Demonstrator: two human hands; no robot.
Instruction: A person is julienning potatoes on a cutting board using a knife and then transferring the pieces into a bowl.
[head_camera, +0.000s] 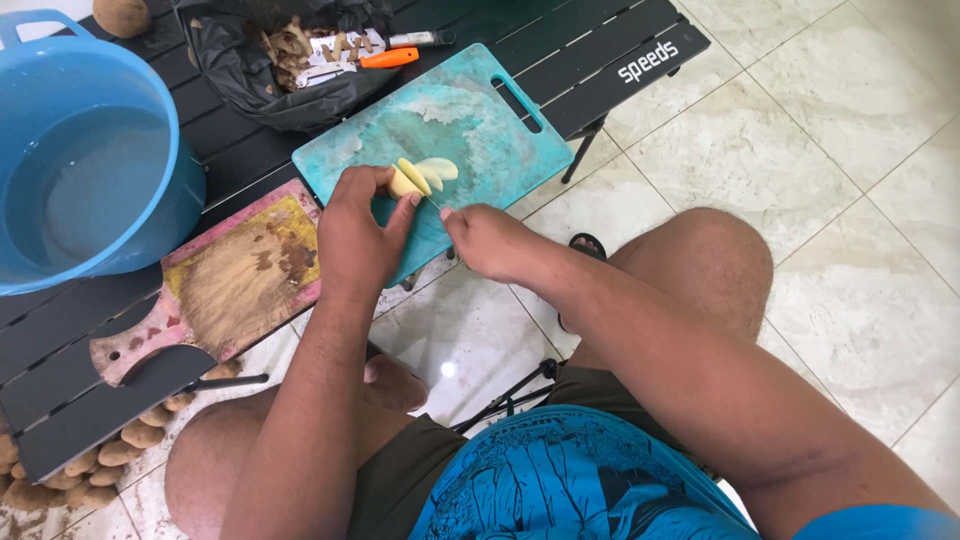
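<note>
On the teal cutting board (440, 130), head view: peeled potato (405, 183), pale yellow, part sliced, pinched by left hand (355, 235) fingertips. Right hand (490, 238) just beside, fingers curled tight round a mostly hidden knife (437, 203). Near: wooden board (225, 285), blue water tub (90, 150), black bag of peelings (280, 60), unpeeled potatoes on floor (95, 465).

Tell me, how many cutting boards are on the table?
2. The teal cutting board lies under both hands, with peeled potato slices on it. The worn wooden cutting board lies to its left, beside the blue tub. No other board shows.
</note>
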